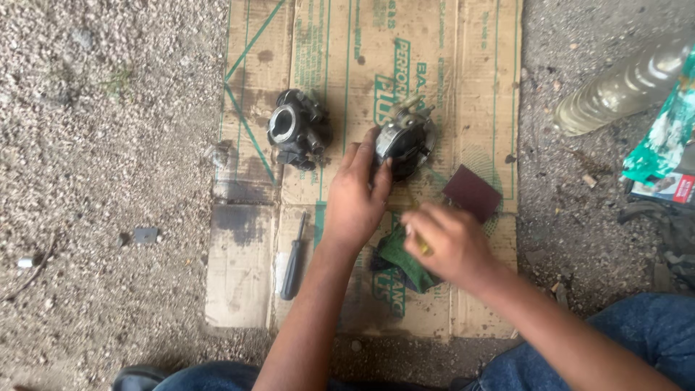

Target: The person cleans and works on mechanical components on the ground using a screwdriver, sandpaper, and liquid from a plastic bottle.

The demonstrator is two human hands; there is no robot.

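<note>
Left hand: the left hand (pixel 355 199) lies palm down on the cardboard, fingers stretched forward and loosely together; the fingertips rest against the near side of a metal engine part, touching it rather than closing round it.
Grey engine part: the grey engine part (pixel 405 137), a carburettor-like casting with small levers on top, sits just beyond the left fingertips and ahead of the right hand.
Right hand: the right hand (pixel 449 242) is curled into a loose fist, blurred, pinching a thin yellowish tool handle (pixel 422 246) between thumb and fingers; only a short bit of the handle shows.
Green cloth: a crumpled green cloth (pixel 402 257) lies between the 2 wrists, partly under the right hand.
Black engine part: a second black engine part (pixel 297 129) with a round bore facing up stands to the left of the left hand, apart from it.
Screwdriver: a dark-handled screwdriver (pixel 293 261) lies flat just left of the left forearm, untouched.
Sandpaper: a dark red square of sandpaper (pixel 472 192) lies just beyond the right hand.
Cardboard: flattened cardboard (pixel 246 268), oil-stained, lies under both hands on gravel.
Bottle: a clear plastic bottle (pixel 622 87) lies far to the right of the right hand.
</note>
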